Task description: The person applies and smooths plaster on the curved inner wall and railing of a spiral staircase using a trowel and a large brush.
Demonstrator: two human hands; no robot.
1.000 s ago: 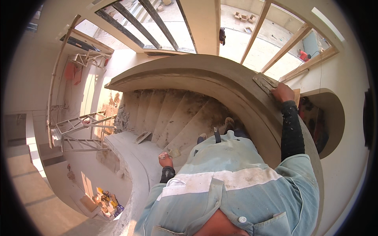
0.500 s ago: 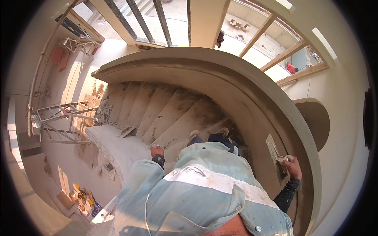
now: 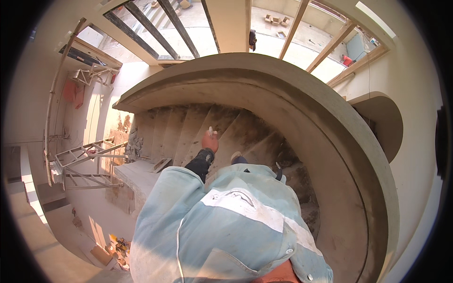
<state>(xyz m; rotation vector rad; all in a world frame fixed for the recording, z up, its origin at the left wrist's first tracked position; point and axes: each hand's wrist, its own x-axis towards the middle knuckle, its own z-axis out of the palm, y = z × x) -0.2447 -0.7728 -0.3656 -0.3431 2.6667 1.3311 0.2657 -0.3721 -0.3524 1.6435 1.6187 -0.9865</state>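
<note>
My left hand (image 3: 210, 141) is raised over the curved concrete steps (image 3: 188, 125), its arm stretched forward. Its fingers are curled closed, and a small pale tip shows at the top, too small to name. My right hand is out of the picture, and so is the trowel it held earlier. A curving plastered side wall (image 3: 302, 118) with a pale top edge sweeps round in front of me and down my right side. One of my shoes (image 3: 236, 155) shows on a step just past my jacket.
At the left, a metal trestle frame (image 3: 89, 160) stands beside the stair's low edge, with a small flat board (image 3: 162, 165) on the ledge. Rubble (image 3: 135, 144) lies at the steps' far-left end. A long pole (image 3: 63, 94) leans upright. Outside are cardboard boxes (image 3: 276, 20) and someone in red (image 3: 347, 60).
My left hand has moved forward and right, out over the steps. My right hand, with the trowel it held against the curved wall, has gone from view. The view has turned slightly.
</note>
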